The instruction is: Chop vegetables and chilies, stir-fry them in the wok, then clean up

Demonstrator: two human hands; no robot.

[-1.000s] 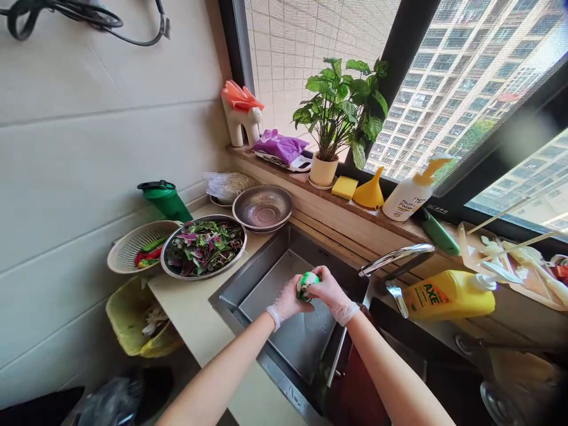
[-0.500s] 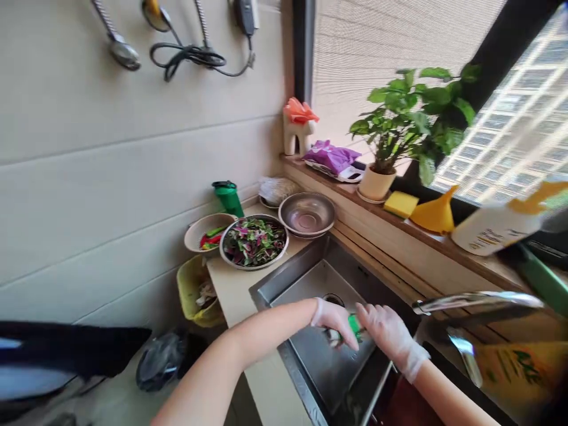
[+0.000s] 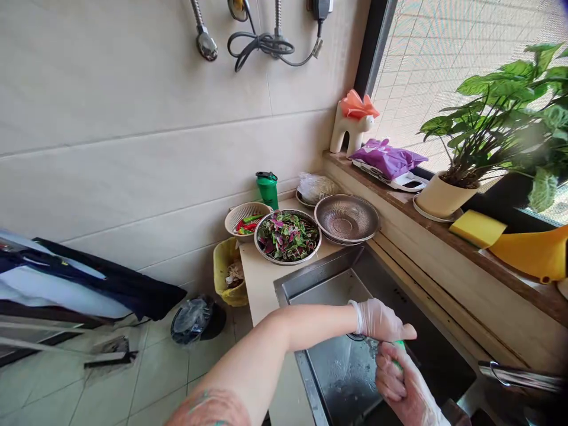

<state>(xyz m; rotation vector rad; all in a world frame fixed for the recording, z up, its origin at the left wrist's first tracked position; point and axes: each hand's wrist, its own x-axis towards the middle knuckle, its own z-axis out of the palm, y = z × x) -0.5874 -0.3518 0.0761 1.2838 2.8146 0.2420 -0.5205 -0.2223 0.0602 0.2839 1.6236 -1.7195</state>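
Observation:
Both hands wear thin clear gloves and meet over the steel sink [image 3: 328, 378]. My left hand [image 3: 379, 319] is closed, thumb pointing right, just above my right hand [image 3: 397, 376], whose fingers are curled tight. Between them shows a small piece of a green thing [image 3: 399, 344]; most of it is hidden in the fingers, so its kind cannot be told. Water drops lie on the sink floor below. On the counter behind the sink stands a steel bowl of green and purple leaves [image 3: 288, 236].
Beside the leaves are a steel colander [image 3: 348, 219], a basket of peppers [image 3: 235, 222] and a green shaker bottle [image 3: 267, 192]. The faucet [image 3: 523, 377] is at right. A potted plant [image 3: 448, 195] and yellow sponge [image 3: 478, 229] sit on the sill. A yellow bin [image 3: 222, 278] stands left of the counter.
The view has swung left, so the faucet and sill items shift right. My hands have come closer together, with my right hand now below my left, and less of the green thing shows.

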